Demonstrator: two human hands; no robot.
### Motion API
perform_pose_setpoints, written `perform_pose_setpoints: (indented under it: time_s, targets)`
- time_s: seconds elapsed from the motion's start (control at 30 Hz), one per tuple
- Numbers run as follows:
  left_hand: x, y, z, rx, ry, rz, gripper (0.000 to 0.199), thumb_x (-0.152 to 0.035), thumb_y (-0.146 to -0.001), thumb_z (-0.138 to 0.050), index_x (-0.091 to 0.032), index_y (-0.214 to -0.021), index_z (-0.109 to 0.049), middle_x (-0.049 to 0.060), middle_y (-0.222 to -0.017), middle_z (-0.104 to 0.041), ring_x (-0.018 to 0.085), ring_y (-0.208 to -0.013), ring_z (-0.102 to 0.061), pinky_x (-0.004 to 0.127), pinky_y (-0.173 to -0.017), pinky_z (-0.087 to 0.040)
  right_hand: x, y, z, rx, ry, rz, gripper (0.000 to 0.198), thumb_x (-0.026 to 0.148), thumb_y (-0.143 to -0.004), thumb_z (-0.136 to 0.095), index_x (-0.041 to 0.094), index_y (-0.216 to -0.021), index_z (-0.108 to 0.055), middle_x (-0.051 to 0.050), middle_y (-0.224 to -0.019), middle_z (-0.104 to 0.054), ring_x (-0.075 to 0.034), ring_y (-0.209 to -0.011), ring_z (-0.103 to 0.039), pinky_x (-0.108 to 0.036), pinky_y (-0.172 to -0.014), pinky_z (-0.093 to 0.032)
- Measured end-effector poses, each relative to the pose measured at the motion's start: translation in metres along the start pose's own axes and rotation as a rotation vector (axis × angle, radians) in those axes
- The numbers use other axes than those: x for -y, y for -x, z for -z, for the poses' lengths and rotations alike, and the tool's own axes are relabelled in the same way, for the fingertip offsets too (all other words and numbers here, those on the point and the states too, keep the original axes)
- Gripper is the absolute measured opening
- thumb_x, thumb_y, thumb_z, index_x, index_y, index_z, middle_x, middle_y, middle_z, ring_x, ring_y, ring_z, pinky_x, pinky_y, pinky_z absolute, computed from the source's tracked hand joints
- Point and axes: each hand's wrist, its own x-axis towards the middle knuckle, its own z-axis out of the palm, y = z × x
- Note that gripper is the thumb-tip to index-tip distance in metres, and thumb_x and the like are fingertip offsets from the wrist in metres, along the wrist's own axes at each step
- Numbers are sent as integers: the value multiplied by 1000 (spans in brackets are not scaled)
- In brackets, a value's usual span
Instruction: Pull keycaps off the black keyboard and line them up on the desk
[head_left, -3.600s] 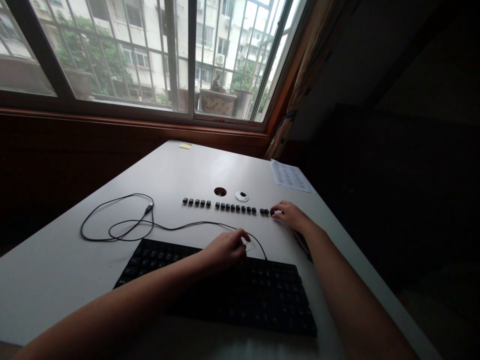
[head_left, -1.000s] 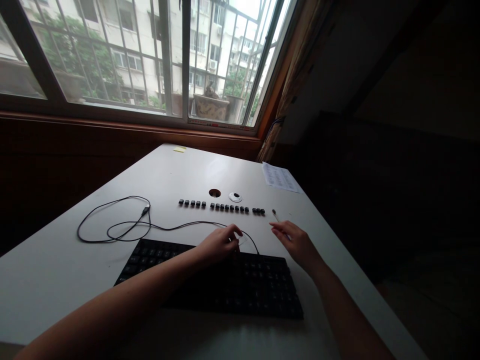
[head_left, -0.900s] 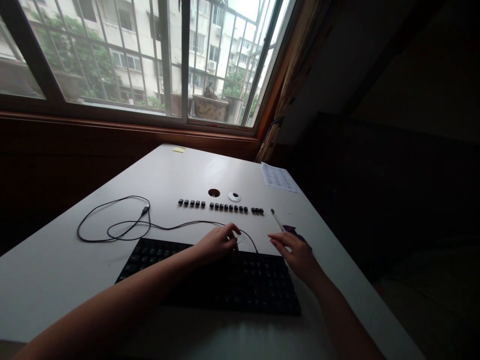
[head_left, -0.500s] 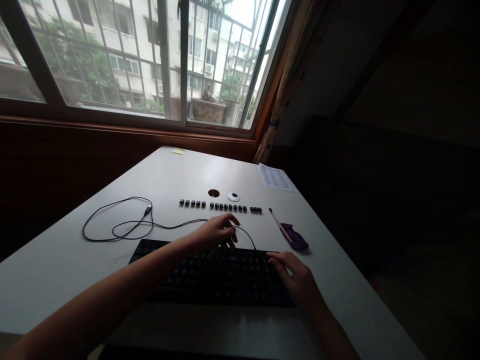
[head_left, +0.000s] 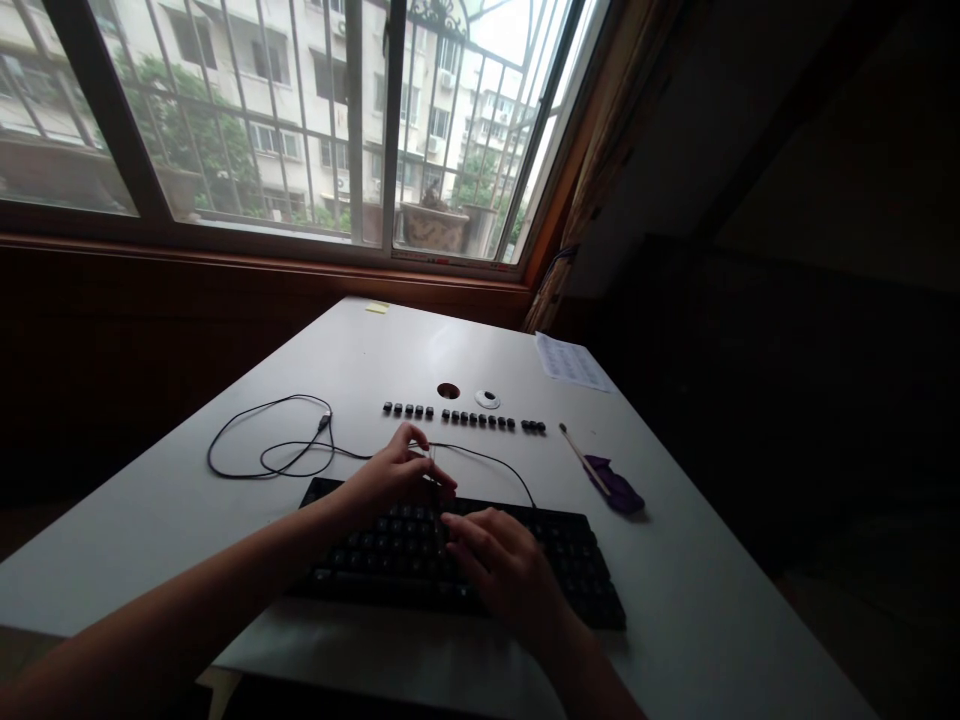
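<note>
A black keyboard (head_left: 592, 570) lies across the near part of the white desk, tilted slightly down to the right. Above its upper middle, my left hand (head_left: 394, 475) is closed around a thin wire keycap puller (head_left: 433, 455), whose lower part is dark and hard to see. My right hand (head_left: 506, 560) is over the keys with thumb and fingers pinched together, close to the puller's lower end. Whatever is between those fingertips is too dark to make out. Behind the keyboard, several loose black keycaps (head_left: 480, 419) stand in a row.
A looped black cable (head_left: 259, 475) lies at left and runs to the keyboard's back edge. On the right are a thin brush (head_left: 581, 455) and a purple cloth (head_left: 619, 490). Farther back sit a round desk hole (head_left: 448, 391), a white ring cover (head_left: 487, 400), a printed sheet (head_left: 571, 362) and a yellow note (head_left: 377, 308).
My right hand has left the keyboard's right end and moved left to meet the left hand. My left hand has shifted slightly left with the puller. The whole view has swung a little.
</note>
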Motion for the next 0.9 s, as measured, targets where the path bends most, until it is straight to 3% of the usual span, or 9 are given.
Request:
perform_pose_setpoints:
  time_s: [0.27, 0.43, 0.5, 0.6, 0.8, 0.9]
  targets:
    - [3, 32, 11, -124, 267, 26, 36, -27, -87, -65, -22, -94, -30, 15, -100, -75, 30, -96, -73, 46, -87, -53, 16, -18, -16, 60, -21, 143, 41, 8, -93, -55, 24, -131, -56, -4, -97, -71, -18, -83, -61, -35, -76, -51]
    - [8, 35, 3, -22, 238, 86, 34, -31, -86, -67, -21, -92, -35, 13, -97, -74, 28, -91, -73, 40, -78, -56, 20, -24, -16, -95, -224, 76, 42, 8, -91, -59, 24, -129, -57, -4, -88, -67, -17, -78, -60, -32, -72, -51]
    - [12, 35, 4, 10, 113, 49, 30, -35, -88, -65, -20, -93, -39, 13, -103, -72, 27, -91, -73, 42, -81, -56, 21, -24, -11, -136, -283, 17, 39, 8, -93, -56, 24, -128, -58, -4, -88, -65, -17, -78, -60, -32, -71, -51]
    - [15, 40, 16, -5, -240, -165, 23, -40, -94, -57, -20, -100, -48, 14, -121, -65, 25, -99, -70, 41, -88, -55, 18, -21, 1, -170, -300, -63, 32, 11, -94, -54, 24, -121, -61, -4, -86, -63, -17, -76, -59, -31, -69, -51]
    - [10, 70, 68, -117, -873, -339, 24, -34, -99, -47, -23, -119, -55, 9, -128, -62, 24, -116, -62, 40, -97, -53, 2, 8, 28, -280, -188, -240, 16, 17, -94, -56, 23, -105, -66, -2, -82, -60, -15, -71, -58, -28, -63, -48]
    - [14, 91, 93, -89, -1153, -418, 26, -33, -97, -51, -25, -121, -58, 9, -138, -56, 27, -125, -56, 43, -103, -50, -4, 24, 41, -280, -149, -325, 12, 22, -95, -55, 23, -99, -67, -1, -78, -59, -15, -66, -58, -27, -61, -47]
